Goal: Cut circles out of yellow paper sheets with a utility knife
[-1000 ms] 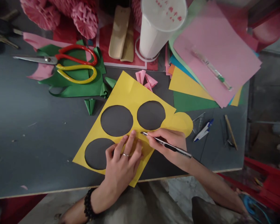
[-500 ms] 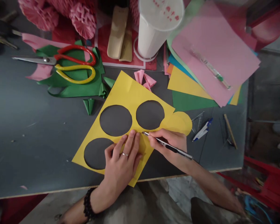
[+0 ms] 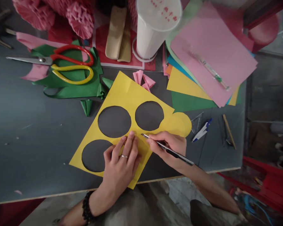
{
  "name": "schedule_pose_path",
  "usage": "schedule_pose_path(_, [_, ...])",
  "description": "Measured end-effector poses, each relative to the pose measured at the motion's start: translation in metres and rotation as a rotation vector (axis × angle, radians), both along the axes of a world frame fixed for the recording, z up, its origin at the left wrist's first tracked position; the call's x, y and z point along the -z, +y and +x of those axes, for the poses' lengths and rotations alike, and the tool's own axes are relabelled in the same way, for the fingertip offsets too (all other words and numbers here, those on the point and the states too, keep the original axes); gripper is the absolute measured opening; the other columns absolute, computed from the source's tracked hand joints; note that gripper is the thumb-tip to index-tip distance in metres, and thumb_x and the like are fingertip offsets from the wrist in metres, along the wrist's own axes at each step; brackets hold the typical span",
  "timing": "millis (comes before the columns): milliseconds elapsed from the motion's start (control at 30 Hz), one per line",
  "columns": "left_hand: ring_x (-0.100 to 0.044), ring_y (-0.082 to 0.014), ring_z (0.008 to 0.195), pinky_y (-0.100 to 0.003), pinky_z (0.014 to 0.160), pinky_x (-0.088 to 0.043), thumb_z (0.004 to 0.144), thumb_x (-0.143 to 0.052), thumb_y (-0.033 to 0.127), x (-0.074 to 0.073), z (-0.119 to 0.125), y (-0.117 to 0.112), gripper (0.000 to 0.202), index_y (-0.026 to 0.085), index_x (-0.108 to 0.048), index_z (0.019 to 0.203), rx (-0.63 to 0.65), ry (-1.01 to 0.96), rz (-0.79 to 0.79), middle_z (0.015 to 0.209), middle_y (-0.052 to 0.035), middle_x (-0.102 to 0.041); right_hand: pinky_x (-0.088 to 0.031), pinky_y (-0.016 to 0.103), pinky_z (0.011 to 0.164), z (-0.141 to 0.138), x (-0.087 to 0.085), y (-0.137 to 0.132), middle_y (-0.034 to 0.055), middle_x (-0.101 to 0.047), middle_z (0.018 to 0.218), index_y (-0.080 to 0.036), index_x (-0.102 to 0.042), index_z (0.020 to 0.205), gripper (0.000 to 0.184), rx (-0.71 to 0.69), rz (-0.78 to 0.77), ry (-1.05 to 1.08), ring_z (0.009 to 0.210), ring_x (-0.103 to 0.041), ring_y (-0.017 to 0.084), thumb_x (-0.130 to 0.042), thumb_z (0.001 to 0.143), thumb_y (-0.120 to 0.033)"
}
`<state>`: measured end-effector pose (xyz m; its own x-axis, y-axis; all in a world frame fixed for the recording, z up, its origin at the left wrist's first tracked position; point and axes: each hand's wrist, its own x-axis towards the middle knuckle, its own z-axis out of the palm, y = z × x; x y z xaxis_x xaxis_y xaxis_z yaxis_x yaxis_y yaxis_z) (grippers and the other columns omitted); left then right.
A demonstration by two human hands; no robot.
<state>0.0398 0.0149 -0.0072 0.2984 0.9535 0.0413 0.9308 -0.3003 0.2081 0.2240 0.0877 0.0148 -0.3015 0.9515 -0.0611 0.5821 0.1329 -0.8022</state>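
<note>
A sheet of yellow paper [image 3: 124, 91] lies aslant on the dark table, with three round holes cut through it that show the grey surface below. My left hand [image 3: 121, 160] rests flat on the sheet, fingers stretched out and pressing it down beside the lower hole. In my right hand [image 3: 169, 146] is a slim craft knife [image 3: 176, 154], gripped like a pen, its blade tip at the paper just right of my left fingertips. Yellow paper circles [image 3: 182, 122] lie by the sheet's right corner, partly hidden behind my right hand.
Scissors [image 3: 47, 60] lie on green paper scraps [image 3: 73, 89] at the left. A white cup [image 3: 151, 34] and wooden pieces [image 3: 116, 31] stand behind. Coloured sheets [image 3: 207, 40] are stacked back right; a blue-white pen [image 3: 202, 130] and thin stick [image 3: 229, 131] lie right.
The whole view has shifted slightly, so everything sits a little further left. The knife's rear end has dipped a little; my left hand keeps its place on the paper.
</note>
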Motion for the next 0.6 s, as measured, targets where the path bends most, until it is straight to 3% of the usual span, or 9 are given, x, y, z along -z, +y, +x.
schedule_pose_path(167, [-0.049, -0.026, 0.131, -0.043, 0.091, -0.042, 0.092, -0.054, 0.032, -0.001, 0.0, 0.0, 0.058, 0.02, -0.04, 0.147, -0.009, 0.033, -0.031, 0.155, 0.0002, -0.039, -0.05, 0.021, 0.059, 0.003, 0.004, 0.001, -0.0023, -0.071, 0.075, -0.023, -0.068, 0.091, 0.005, -0.008, -0.083, 0.015, 0.061, -0.063, 0.009, -0.065, 0.088, -0.025])
schedule_pose_path(333, [-0.047, -0.023, 0.131, -0.043, 0.091, -0.043, 0.091, -0.055, 0.033, 0.001, 0.001, -0.001, 0.065, 0.023, -0.031, 0.151, -0.042, 0.024, -0.044, 0.154, 0.0053, -0.039, -0.051, 0.021, 0.06, 0.005, 0.011, 0.0, -0.0037, -0.07, 0.075, -0.023, -0.068, 0.091, 0.005, -0.022, -0.039, 0.055, 0.062, -0.064, 0.009, -0.066, 0.087, -0.024])
schedule_pose_path(600, [-0.046, -0.0231, 0.131, -0.043, 0.09, -0.042, 0.09, -0.056, 0.032, -0.002, 0.003, 0.001, 0.069, 0.022, -0.028, 0.152, -0.042, 0.011, -0.052, 0.154, 0.0051, -0.041, -0.048, 0.02, 0.057, 0.001, 0.007, 0.002, -0.0047, -0.067, 0.069, -0.021, -0.067, 0.086, 0.004, -0.032, 0.026, 0.019, 0.056, -0.059, 0.007, -0.065, 0.088, -0.024])
